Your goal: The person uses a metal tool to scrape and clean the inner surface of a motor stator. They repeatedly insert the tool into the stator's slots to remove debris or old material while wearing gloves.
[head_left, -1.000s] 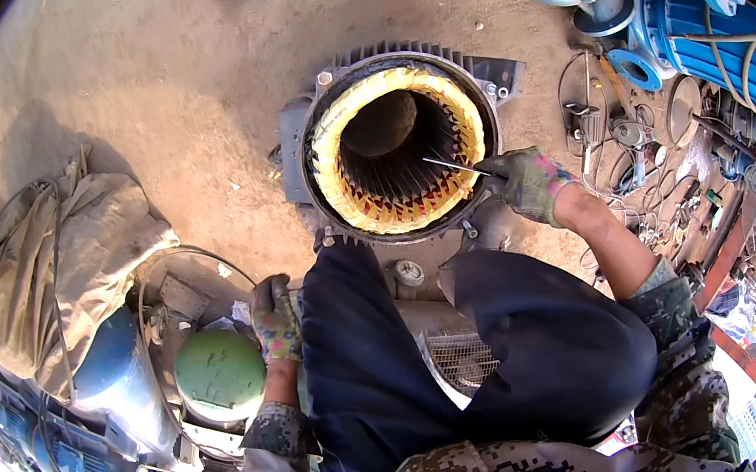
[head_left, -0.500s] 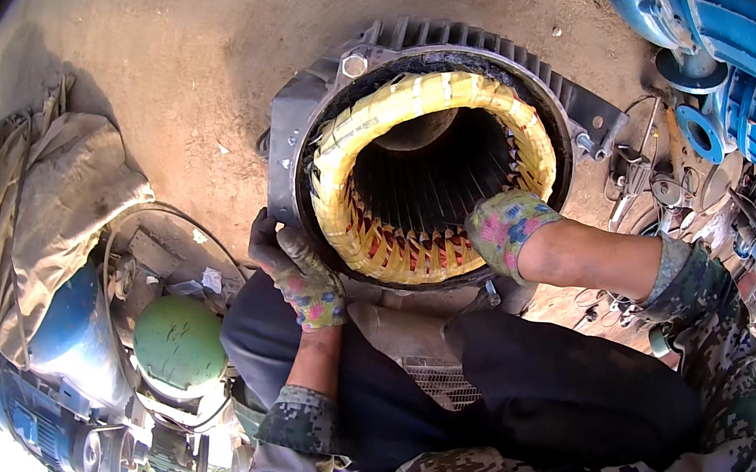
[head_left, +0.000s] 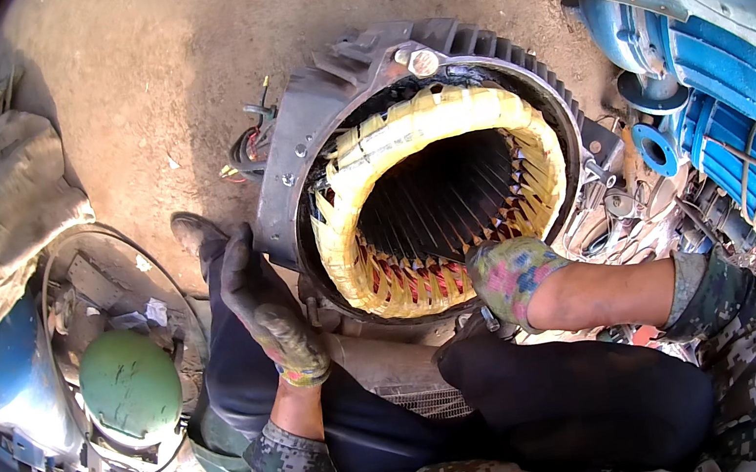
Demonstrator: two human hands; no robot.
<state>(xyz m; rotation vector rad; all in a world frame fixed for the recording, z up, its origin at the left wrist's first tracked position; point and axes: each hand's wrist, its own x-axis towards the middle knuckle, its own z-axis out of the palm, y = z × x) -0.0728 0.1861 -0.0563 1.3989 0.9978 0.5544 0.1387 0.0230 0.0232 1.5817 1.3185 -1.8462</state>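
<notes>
A dark finned electric motor housing (head_left: 290, 166) lies on the ground before me, its round open end facing up toward me. Inside it sits a ring of windings (head_left: 437, 111) wrapped in yellow tape, with red strands along the lower inner edge. My right hand (head_left: 516, 285), in a patterned glove with a dark palm, rests closed on the ring's lower right; its fingertips and whatever they hold are hidden. My left hand (head_left: 274, 317), gloved alike, is beside the housing's lower left edge, fingers stretched out and holding nothing.
Loose wires (head_left: 257, 146) stick out left of the housing. A green rounded object (head_left: 130, 387) and a brown cloth cover (head_left: 6, 196) lie at left. Blue machine parts (head_left: 729, 81) stand at right, near metal scraps and cables. My knees flank the motor's near side.
The view has shifted, and the motor appears larger and more tilted, with wires now showing at its left. My left hand sits slightly lower and farther left. My right hand stays at the ring's lower right.
</notes>
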